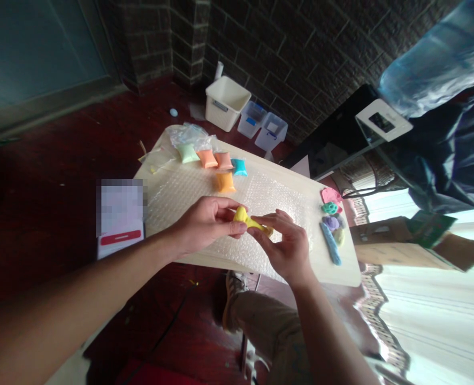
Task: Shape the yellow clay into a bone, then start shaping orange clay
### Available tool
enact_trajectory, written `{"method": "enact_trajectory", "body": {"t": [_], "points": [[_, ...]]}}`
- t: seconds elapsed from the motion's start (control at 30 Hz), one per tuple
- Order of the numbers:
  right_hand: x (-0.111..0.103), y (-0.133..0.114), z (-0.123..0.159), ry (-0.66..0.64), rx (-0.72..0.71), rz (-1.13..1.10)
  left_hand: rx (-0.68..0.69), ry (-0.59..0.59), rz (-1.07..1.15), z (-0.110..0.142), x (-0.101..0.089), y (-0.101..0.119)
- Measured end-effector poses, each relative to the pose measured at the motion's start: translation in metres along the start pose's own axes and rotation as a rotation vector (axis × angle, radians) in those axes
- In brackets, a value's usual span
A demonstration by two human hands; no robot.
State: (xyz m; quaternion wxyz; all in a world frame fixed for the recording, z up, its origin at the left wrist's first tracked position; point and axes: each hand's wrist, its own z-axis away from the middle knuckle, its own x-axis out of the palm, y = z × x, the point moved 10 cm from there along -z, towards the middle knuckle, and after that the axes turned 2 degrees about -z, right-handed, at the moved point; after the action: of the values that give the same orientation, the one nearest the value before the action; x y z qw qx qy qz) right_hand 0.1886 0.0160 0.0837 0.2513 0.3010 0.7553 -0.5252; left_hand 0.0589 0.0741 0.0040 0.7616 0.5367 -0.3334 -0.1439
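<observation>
A lump of yellow modelling clay (242, 215) is held between both hands above the table. My left hand (208, 224) pinches its thicker, rounded end between thumb and fingers. The longer, thinner end lies in the closed fingers of my right hand (287, 243). Below the hands, a sheet of bubble wrap (181, 195) covers the middle of the table (347, 275). Just beyond them sits an orange clay packet (224, 183). Farther back are a teal packet (239, 167), a pale green one (188, 153) and two salmon-orange packets (207, 158).
At the table's right end lie shaped clay pieces: pink (330, 195), green (330, 208), purple (330, 223) and a blue strip (331, 245). Crumpled clear plastic (192, 136) is at the back left. Bins (224, 107) stand on the floor behind; a cardboard box (405, 251) stands right.
</observation>
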Motion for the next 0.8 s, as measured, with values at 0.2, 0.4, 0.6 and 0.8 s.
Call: {"method": "enact_trajectory", "body": {"t": [0.2, 0.4, 0.6, 0.8], "points": [[-0.003, -0.001, 0.000, 0.013, 0.033, -0.023, 0.053, -0.056, 0.034, 0.001, 0.006, 0.008], [0.006, 0.003, -0.001, -0.067, 0.115, -0.060, 0.082, -0.088, -0.066, 0.000, 0.008, 0.010], [0.008, 0.003, -0.003, -0.062, 0.142, -0.066, 0.100, -0.110, -0.140, 0.002, 0.011, 0.011], [0.011, 0.007, 0.000, -0.044, 0.149, -0.071, 0.134, -0.146, -0.244, 0.000, 0.012, 0.006]]}}
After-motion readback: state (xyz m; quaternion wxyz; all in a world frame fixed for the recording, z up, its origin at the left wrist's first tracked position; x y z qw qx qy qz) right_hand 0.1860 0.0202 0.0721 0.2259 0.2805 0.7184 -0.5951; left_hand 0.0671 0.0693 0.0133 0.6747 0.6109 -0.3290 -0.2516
